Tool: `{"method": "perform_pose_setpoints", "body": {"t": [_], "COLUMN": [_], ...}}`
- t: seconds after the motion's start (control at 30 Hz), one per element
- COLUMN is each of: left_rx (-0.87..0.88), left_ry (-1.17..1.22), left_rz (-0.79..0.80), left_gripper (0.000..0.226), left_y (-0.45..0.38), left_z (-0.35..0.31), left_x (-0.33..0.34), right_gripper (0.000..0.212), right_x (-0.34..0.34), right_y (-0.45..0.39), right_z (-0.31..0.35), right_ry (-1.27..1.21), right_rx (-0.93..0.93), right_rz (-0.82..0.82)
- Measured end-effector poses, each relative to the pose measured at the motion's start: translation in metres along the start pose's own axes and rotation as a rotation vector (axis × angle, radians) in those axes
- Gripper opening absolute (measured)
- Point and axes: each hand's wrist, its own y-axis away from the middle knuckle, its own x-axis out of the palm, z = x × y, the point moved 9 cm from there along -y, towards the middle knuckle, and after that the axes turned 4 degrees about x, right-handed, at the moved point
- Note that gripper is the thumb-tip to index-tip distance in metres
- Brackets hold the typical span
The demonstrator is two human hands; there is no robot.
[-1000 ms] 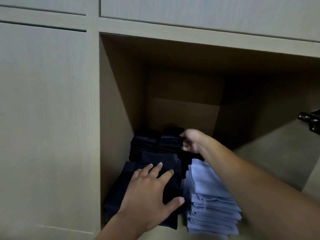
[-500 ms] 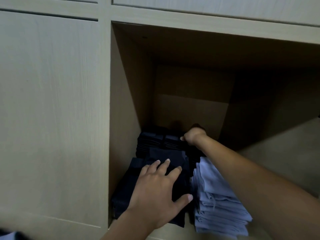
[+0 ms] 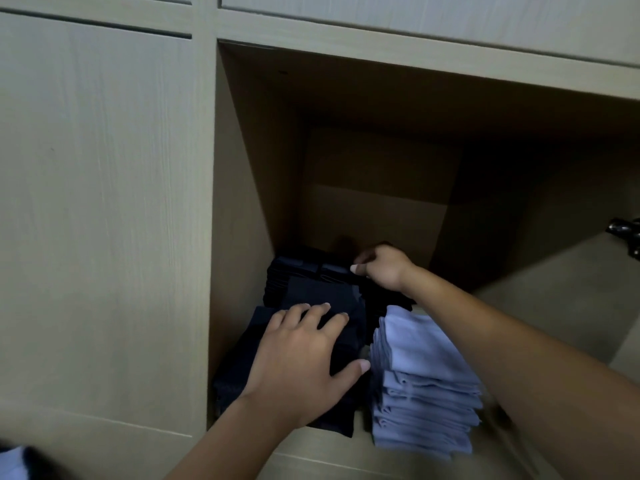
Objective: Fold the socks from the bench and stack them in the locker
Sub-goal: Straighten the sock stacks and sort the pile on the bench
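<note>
While stacking proceeds inside the open compartment, entries as follows:

Dark socks, front: pile of folded navy-black fabric socks (image 3: 294,368) at front left of the compartment floor, pressed flat from above.
Dark socks, rear: second pile of folded dark ribbed socks (image 3: 301,275) directly behind, against the back left corner.
Pale socks: tall stack of folded light lavender-blue socks (image 3: 426,386) just beside the front dark pile, at its right, many layers deep.
Left hand (image 3: 304,358): fingers straight and spread, palm resting on the front dark pile; gripping nothing.
Right hand (image 3: 381,268): fingers curled at the right edge of the rear dark pile, apparently pinching or tucking its top sock; exact hold too dark to confirm.
Locker: light wood-grain open locker compartment (image 3: 242,188), shadowed inside, right half of its floor mostly hidden by the arm.
Done, by judgement: three piles folded and stored; work looks well advanced.
Left, by judgement: squaring the rear pile; blurred pale-and-dark fabric (image 3: 14,462) at bottom left corner, possibly more socks awaiting folding; bench not in view, remaining count unknown.
</note>
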Motion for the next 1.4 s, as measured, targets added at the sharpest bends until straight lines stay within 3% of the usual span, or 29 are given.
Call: {"method": "perform_pose_setpoints", "body": {"t": [0.3, 0.67, 0.97, 1.2, 1.4], "left_rx": [0.028, 0.085, -0.035, -0.29, -0.525], "left_ry": [0.052, -0.014, -0.144, -0.133, -0.06], "left_rz": [-0.229, -0.253, -0.19, -0.054, 0.001], "left_gripper": [0.054, 0.043, 0.043, 0.054, 0.04], "left_y": [0.014, 0.078, 0.172, 0.248, 0.296], "left_z": [0.0, 0.004, 0.077, 0.161, 0.237], "left_x": [-0.039, -0.117, -0.149, -0.157, -0.153], "right_gripper": [0.01, 0.008, 0.016, 0.03, 0.039], "right_x": [-0.025, 0.014, 0.096, 0.174, 0.223], "right_y": [0.117, 0.231, 0.257, 0.271, 0.283], "right_z": [0.024, 0.042, 0.093, 0.142, 0.177], "right_ry": [-0.325, -0.402, -0.266, -0.124, -0.017], "right_rx": [-0.271, -0.416, -0.565, -0.67, -0.725], "right_rz": [-0.305, -0.286, -0.029, 0.186, 0.313]}}
